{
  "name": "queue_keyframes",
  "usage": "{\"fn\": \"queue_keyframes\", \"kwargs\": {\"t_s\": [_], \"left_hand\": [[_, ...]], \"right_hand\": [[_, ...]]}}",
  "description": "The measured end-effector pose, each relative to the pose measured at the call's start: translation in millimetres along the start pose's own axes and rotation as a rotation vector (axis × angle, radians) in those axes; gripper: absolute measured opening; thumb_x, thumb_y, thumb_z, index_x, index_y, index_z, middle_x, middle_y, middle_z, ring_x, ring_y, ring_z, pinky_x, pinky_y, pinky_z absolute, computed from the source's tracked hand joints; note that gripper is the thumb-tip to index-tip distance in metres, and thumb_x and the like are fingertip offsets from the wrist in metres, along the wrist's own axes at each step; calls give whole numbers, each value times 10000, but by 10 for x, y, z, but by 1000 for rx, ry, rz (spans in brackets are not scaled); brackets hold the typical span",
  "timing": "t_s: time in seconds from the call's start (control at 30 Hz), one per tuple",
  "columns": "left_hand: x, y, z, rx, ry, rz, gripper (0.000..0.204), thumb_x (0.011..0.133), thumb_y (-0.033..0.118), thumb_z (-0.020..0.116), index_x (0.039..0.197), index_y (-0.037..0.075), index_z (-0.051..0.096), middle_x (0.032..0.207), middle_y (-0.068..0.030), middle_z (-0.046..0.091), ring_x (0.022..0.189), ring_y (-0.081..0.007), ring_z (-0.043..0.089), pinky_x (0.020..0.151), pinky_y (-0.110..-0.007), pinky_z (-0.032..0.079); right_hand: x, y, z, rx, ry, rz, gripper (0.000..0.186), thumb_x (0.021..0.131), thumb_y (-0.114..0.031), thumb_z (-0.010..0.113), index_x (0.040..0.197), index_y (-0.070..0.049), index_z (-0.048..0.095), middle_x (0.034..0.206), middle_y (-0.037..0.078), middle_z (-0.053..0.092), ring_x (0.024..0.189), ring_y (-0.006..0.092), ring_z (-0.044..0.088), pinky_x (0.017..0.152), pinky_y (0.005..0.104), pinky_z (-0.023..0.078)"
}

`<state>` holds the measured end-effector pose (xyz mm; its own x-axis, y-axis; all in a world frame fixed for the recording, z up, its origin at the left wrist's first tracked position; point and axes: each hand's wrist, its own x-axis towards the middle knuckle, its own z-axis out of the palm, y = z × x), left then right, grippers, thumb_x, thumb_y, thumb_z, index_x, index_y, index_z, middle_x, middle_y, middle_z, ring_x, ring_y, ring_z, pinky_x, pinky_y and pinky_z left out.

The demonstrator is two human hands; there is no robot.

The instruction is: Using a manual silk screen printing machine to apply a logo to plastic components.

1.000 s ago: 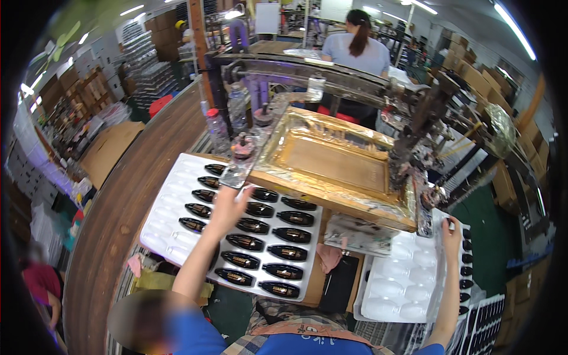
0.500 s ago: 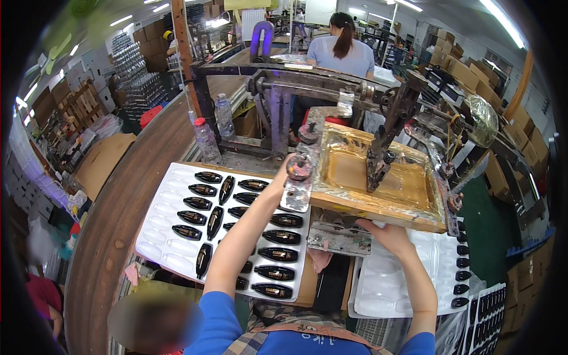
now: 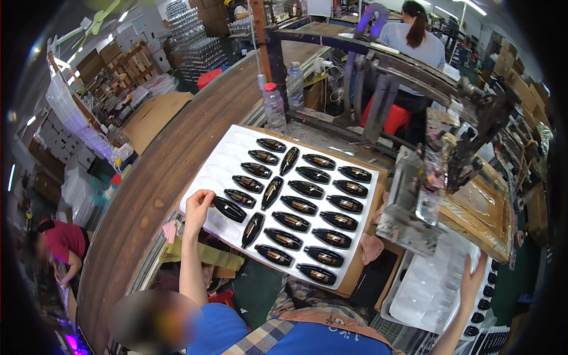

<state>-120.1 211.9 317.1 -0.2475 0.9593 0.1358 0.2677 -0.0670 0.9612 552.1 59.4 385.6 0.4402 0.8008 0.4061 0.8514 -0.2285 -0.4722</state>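
Note:
My left hand [image 3: 200,207] pinches one end of a glossy black spindle-shaped bottle [image 3: 229,209] with gold print. It holds the bottle over the left side of a white moulded tray [image 3: 204,184]. Similar black bottles [image 3: 299,205] lie in that tray in slanting rows, a few turned crosswise. On the right, my right hand [image 3: 471,278] reaches over a second white tray [image 3: 426,290], fingers apart and nothing visible in them. Beside it, close to the tray's right edge, runs a column of black pieces [image 3: 488,291].
A screen-printing frame [image 3: 473,204] on a stained metal machine stands at the right. Behind the tray are plastic bottles [image 3: 273,106] and a dark metal post. A wooden table [image 3: 157,171] curves along the left. A pink cloth [image 3: 372,248] lies between the trays. Other people are farther off.
My view has swung left. Both hands have left the printing frame: the left now holds a black bottle over the tray, the right is over the right-hand tray.

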Motion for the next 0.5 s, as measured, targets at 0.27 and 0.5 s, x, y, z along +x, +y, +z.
{"fn": "queue_keyframes", "kwargs": {"t_s": [0.27,0.5], "left_hand": [[16,-322,-116,262,72,-205,224,824,188,566,765,-27,583,561,-14,533,486,-77,484,464,-210,386],[178,-365,-172,507,-101,-295,394,808,303,559,576,-14,564,487,-58,518,445,-122,494,433,-273,383]], "right_hand": [[-1027,2192,-847,-654,-63,466,598,839,-372,499,1281,-13,314,1324,254,255,1220,388,262,987,386,251],[-1213,1770,-1129,-590,-219,551,581,810,-416,513,1163,42,447,1118,255,496,1039,362,481,874,357,378]]}}
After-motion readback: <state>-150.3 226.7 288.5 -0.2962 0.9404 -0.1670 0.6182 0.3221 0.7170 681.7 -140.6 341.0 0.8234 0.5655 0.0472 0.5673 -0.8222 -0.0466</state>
